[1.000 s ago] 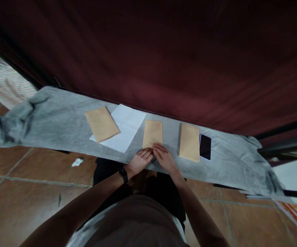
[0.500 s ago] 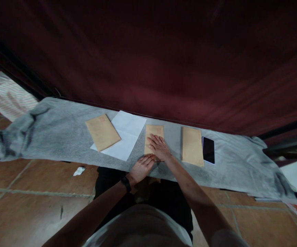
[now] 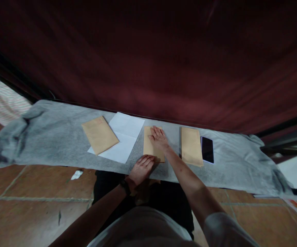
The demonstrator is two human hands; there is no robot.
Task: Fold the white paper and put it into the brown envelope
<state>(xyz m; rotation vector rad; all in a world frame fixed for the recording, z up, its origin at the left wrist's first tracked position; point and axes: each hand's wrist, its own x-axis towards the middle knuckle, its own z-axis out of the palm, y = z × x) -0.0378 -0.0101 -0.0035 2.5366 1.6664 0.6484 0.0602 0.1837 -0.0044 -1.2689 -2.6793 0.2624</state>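
Observation:
A brown paper envelope [image 3: 150, 145] lies flat on the grey cloth in front of me. My right hand [image 3: 159, 137] rests on its upper part, palm down with the fingers stretched out. At the envelope's lower left corner, my left hand [image 3: 142, 167] lies flat, fingertips on the near edge and a dark band on the wrist. To the left, another brown envelope [image 3: 100, 134] partly covers a creased white sheet of paper [image 3: 127, 135]. A stack of brown envelopes [image 3: 191, 145] sits to the right.
Grey cloth [image 3: 61, 137] covers the narrow bench, with a dark red curtain [image 3: 148, 79] hanging behind it. A phone [image 3: 207, 150] lies beside the envelope stack. On the tiled floor [image 3: 35, 209] is a scrap of white paper [image 3: 76, 175].
My right hand has slid up the envelope toward its far edge. My left hand stays at the near corner. The view has shifted slightly.

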